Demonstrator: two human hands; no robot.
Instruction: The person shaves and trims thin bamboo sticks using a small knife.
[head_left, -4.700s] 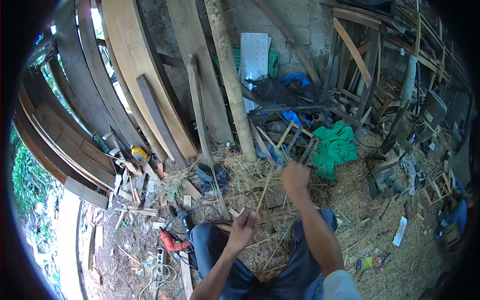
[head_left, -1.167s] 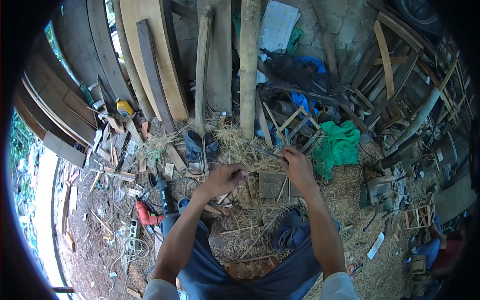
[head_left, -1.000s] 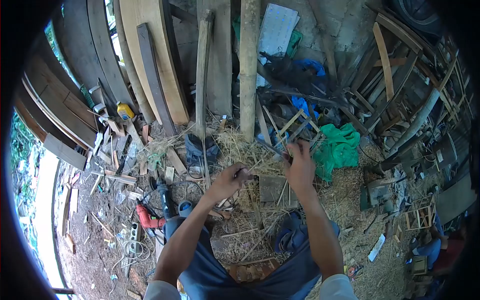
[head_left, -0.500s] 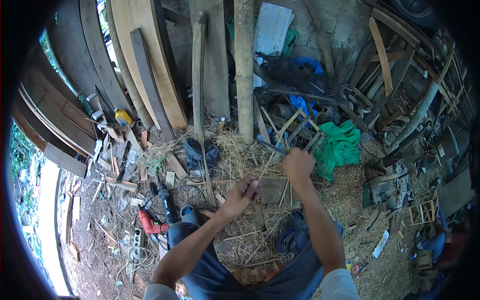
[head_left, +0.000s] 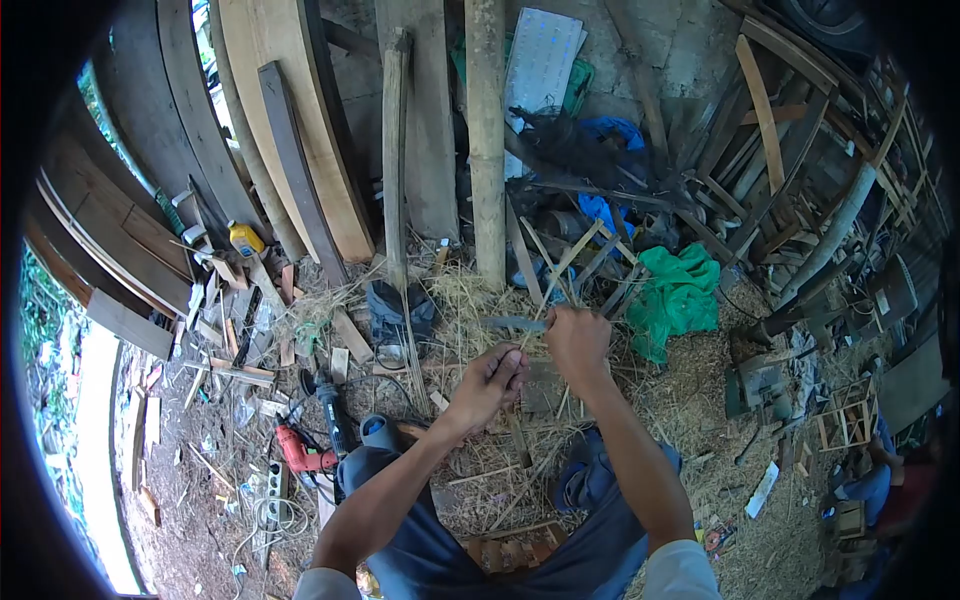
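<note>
My left hand (head_left: 488, 388) is closed, thumb pressed over the fingers, on a thin pale bamboo strip (head_left: 527, 338) that sticks up from the grip. Just to its right, my right hand (head_left: 579, 348) is wrapped round the handle of a knife (head_left: 514, 323). The grey blade points left, above my left fingertips and close to the strip; whether it touches the strip I cannot tell. The knife's handle is hidden in my fist. Below both hands, a wooden board (head_left: 543, 388) lies between my legs among thin shavings.
An angle grinder (head_left: 335, 408) and a red drill (head_left: 303, 451) lie left of my knee, near a power strip (head_left: 274, 488). A bamboo post (head_left: 487, 150) rises ahead. A green plastic bag (head_left: 676, 295) lies right. Another person's leg (head_left: 866, 486) shows at far right.
My right hand has moved left and slightly down with the knife, its blade now nearly level and lower. The left hand has barely shifted.
</note>
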